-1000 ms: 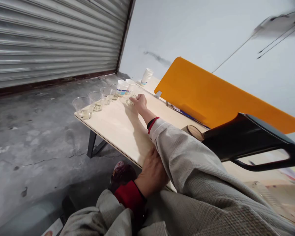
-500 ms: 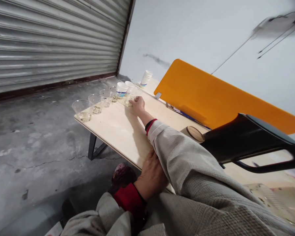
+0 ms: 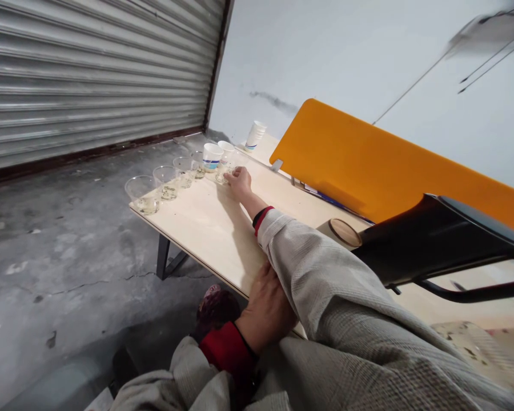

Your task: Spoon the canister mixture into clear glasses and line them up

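Right hand: we had our right hand (image 3: 239,184) stretched out over the table, fingers (image 3: 228,178) curled down at the rim of a clear plastic cup (image 3: 223,174).

Left hand: our left hand (image 3: 266,305) lay open at the near table edge, up against our grey knit sleeve (image 3: 325,285), with a red cuff (image 3: 227,348) at the wrist.

Grip: narrow on the right, though we honestly couldn't tell if it was clamped on that cup. Wide and loose on the left, holding nothing we could see.

Cup spot: that cup sat at the end of a line of four other clear cups (image 3: 167,182), all with pale liquid and specks in the bottom.

Paper cups: two white paper cups (image 3: 212,157) stood just behind our fingers, and a third white paper cup (image 3: 256,135) stood farther along.

Table: a light plywood tabletop (image 3: 184,228) on a dark metal leg (image 3: 163,257).

Around us: an orange panel (image 3: 351,165) stood along the table's far side, with a black curved frame (image 3: 437,245) in front of it, a roller shutter (image 3: 89,74) beyond the table, and a cracked concrete floor (image 3: 47,268) below.
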{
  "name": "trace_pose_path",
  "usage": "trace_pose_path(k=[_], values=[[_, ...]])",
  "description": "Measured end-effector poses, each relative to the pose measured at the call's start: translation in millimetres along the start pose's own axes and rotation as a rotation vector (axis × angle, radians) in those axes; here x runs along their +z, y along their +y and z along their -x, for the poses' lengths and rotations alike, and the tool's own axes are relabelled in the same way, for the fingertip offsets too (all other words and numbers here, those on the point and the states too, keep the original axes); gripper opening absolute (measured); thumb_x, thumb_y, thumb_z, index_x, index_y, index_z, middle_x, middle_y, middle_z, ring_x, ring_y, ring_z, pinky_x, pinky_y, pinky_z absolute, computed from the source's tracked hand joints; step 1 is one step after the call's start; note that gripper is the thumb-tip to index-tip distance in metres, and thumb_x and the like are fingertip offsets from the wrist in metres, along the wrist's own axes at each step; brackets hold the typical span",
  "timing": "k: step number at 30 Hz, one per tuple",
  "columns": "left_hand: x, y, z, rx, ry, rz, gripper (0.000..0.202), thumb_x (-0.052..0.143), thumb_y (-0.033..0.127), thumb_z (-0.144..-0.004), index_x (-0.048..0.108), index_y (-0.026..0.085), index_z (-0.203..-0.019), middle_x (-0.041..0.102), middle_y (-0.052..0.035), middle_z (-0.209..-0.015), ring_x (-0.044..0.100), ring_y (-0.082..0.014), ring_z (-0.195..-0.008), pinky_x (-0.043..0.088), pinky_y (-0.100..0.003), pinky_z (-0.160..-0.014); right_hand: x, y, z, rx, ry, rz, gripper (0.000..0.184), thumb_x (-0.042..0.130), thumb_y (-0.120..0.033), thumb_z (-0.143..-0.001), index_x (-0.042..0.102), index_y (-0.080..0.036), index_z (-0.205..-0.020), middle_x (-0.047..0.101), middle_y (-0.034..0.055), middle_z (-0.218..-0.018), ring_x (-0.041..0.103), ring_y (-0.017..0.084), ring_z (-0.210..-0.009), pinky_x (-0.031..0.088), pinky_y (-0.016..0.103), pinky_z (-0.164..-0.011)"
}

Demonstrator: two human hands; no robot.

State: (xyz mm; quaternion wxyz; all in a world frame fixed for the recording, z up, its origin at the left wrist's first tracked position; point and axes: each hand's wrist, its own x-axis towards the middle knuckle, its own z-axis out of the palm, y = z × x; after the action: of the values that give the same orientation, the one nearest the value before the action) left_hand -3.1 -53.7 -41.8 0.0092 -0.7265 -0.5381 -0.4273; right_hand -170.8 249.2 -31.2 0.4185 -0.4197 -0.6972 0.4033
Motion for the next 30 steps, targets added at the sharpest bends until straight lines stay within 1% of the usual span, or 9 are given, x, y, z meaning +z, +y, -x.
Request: trace_pose_path(k=[5,8,13,15,19,25,29,30], values=[[2.1,0,0,0.000,-0.022,0.005,0.037,0.061,0.011,-0.091,0.074,0.024,-0.124,0.080,-0.0106,-0.131,0.070,-0.0298,-0.132,0.055,-0.052,-0.122,0,-1,0,0.013,-0.014,-0.004,0.043,0.080,-0.029,-0.079,0.057,-0.023,-0.114,0.063,-0.0005,-0.102,0.064,0.018,-0.095,0.055,0.035,-0.090],[0.7,0,0,0.004,-0.027,0.009,0.033,0.061,0.013,-0.093,0.075,0.024,-0.122,0.081,-0.0104,-0.124,0.072,-0.0292,-0.128,0.052,-0.052,-0.125,0,-2,2,0.019,-0.022,-0.006,0.043,0.080,-0.029,-0.078,0.057,-0.023,-0.115,0.064,0.0005,-0.105,0.065,0.018,-0.097,0.056,0.035,-0.091],[-1.7,0,0,0.000,-0.017,-0.003,0.024,0.064,0.021,-0.096,0.077,0.023,-0.116,0.081,-0.0115,-0.126,0.071,-0.0293,-0.127,0.054,-0.050,-0.124,0,-4,3,0.014,-0.013,0.025,0.041,0.080,-0.030,-0.079,0.057,-0.022,-0.111,0.064,0.0005,-0.104,0.065,0.018,-0.098,0.056,0.034,-0.092],[-1.1,0,0,-0.002,-0.025,-0.006,0.020,0.065,0.024,-0.096,0.078,0.023,-0.112,0.081,-0.0115,-0.123,0.071,-0.0300,-0.127,0.053,-0.050,-0.124,0,-4,4,0.010,-0.011,0.025,0.041,0.080,-0.029,-0.078,0.057,-0.022,-0.111,0.065,0.0005,-0.104,0.065,0.018,-0.098,0.056,0.034,-0.091],[-1.5,1,0,-0.015,-0.054,-0.014,0.017,0.064,0.022,-0.096,0.077,0.022,-0.107,0.082,-0.0116,-0.121,0.071,-0.0293,-0.127,0.053,-0.050,-0.125,-2,-7,7,0.027,-0.022,0.019,0.043,0.082,-0.027,-0.078,0.058,-0.022,-0.113,0.066,0.0007,-0.105,0.064,0.018,-0.097,0.056,0.034,-0.090],[-4.4,2,-2,-0.012,-0.052,-0.015,0.021,0.064,0.019,-0.096,0.077,0.025,-0.110,0.081,-0.0094,-0.126,0.073,-0.0291,-0.124,0.056,-0.051,-0.121,-4,-11,13,0.022,-0.019,0.054,0.040,0.081,-0.026,-0.080,0.059,-0.020,-0.113,0.066,0.0023,-0.107,0.065,0.018,-0.100,0.054,0.032,-0.093],[-3.4,1,-2,-0.011,-0.051,-0.015,0.020,0.063,0.022,-0.098,0.077,0.023,-0.112,0.082,-0.0101,-0.121,0.072,-0.0300,-0.125,0.056,-0.051,-0.121,-5,-10,12,0.002,-0.025,0.084,0.035,0.080,-0.028,-0.080,0.059,-0.022,-0.107,0.066,-0.0002,-0.100,0.064,0.018,-0.097,0.054,0.034,-0.093],[-3.6,1,-2,-0.010,-0.056,-0.018,0.022,0.062,0.021,-0.098,0.077,0.023,-0.114,0.082,-0.0103,-0.122,0.072,-0.0298,-0.125,0.056,-0.051,-0.121,-5,-10,12,-0.003,-0.025,0.085,0.035,0.081,-0.029,-0.079,0.059,-0.023,-0.106,0.065,-0.0006,-0.099,0.064,0.019,-0.096,0.054,0.035,-0.093]])
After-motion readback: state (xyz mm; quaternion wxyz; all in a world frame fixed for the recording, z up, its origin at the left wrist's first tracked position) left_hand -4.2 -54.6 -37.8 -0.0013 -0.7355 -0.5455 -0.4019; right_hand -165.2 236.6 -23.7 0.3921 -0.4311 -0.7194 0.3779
